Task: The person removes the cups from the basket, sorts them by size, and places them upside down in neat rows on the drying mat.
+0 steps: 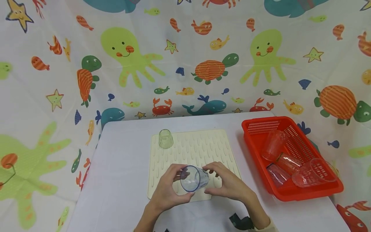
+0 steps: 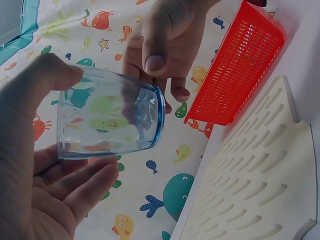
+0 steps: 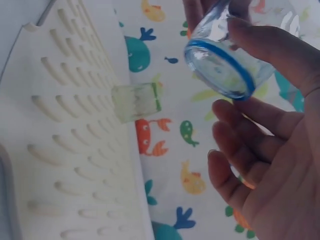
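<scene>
A clear drinking glass with a bluish tint (image 1: 195, 178) is tilted on its side above the cream ridged mat (image 1: 191, 151), its mouth turned toward the left hand. My left hand (image 1: 171, 188) holds it near the rim, thumb on one side and fingers on the other, as the left wrist view also shows. Around the base end, my right hand (image 1: 227, 183) is spread with its fingers loosely bent. In the right wrist view the right thumb overlaps the glass (image 3: 220, 67) and the fingertips are close to its base. A small greenish glass (image 1: 166, 139) stands upside down at the mat's back left corner.
To the right, a red plastic basket (image 1: 255, 161) with perforated walls holds several clear glasses lying on their sides. A white cloth covers the table (image 1: 121, 174). Behind it hangs a curtain (image 1: 179, 42) printed with sea animals.
</scene>
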Tool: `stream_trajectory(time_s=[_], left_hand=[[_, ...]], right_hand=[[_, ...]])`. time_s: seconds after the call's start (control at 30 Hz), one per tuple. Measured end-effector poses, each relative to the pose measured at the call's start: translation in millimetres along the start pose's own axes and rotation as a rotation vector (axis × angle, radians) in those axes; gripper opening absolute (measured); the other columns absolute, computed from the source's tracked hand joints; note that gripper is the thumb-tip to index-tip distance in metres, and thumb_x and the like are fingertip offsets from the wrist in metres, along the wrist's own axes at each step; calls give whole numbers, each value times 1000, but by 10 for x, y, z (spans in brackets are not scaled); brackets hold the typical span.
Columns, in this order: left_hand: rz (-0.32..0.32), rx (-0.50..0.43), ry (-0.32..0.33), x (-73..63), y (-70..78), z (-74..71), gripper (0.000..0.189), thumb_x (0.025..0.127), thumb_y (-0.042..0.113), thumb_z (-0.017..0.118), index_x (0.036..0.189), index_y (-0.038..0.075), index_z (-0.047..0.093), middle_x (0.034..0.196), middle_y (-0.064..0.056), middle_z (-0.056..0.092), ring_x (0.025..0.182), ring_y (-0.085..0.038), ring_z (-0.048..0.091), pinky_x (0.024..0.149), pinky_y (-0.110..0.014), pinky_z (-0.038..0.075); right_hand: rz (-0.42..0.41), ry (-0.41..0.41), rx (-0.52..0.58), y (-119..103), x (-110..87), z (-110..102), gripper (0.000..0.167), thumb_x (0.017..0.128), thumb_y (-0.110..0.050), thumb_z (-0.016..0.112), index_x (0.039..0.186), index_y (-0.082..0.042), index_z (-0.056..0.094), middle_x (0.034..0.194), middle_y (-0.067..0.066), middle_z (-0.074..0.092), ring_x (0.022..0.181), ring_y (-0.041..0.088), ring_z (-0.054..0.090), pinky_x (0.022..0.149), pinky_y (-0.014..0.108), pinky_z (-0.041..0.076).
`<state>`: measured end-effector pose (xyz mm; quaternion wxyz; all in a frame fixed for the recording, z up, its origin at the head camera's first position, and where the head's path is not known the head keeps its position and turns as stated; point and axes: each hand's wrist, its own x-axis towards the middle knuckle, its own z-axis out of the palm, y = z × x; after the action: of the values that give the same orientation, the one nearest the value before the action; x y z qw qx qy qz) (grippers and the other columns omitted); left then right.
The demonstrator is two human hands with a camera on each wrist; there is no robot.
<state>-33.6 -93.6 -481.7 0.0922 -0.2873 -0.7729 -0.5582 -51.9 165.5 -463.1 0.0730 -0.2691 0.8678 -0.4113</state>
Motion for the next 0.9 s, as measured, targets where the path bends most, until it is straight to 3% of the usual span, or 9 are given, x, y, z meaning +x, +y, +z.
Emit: stream_trajectory(time_s=[0.2, 0.53, 0.7, 0.9], left_hand=[[28, -81, 5, -5, -26, -2, 87, 63, 2, 91, 138, 6, 48, 125, -15, 58, 108, -29, 71, 88, -32, 63], [28, -164, -5, 3, -35, -12, 84, 65, -2, 88, 138, 1, 46, 125, -20, 56, 110, -35, 69, 89, -39, 63], [20, -158, -13, -6, -49, -17, 80, 69, 1, 88, 138, 2, 48, 125, -18, 57, 111, -31, 69, 90, -35, 63], [-1, -81, -27, -37, -76, -37, 79, 70, 10, 90, 137, 6, 50, 125, -14, 59, 111, -26, 67, 89, -34, 64]], right_hand=[[-70, 58, 60, 115, 23, 72, 67, 74, -30, 90, 132, -29, 57, 125, -10, 63, 102, 9, 56, 81, 30, 58], [-202, 102, 147, 274, 75, 184, 66, 75, -21, 90, 133, -20, 59, 126, 0, 66, 105, 9, 57, 77, 28, 55], [-206, 122, 164, 297, 66, 184, 66, 72, -18, 91, 130, -18, 60, 123, 2, 67, 104, 11, 58, 74, 32, 55], [-189, 118, 181, 212, 39, 112, 65, 69, -5, 91, 126, -12, 62, 120, 7, 68, 101, 12, 58, 74, 30, 55]])
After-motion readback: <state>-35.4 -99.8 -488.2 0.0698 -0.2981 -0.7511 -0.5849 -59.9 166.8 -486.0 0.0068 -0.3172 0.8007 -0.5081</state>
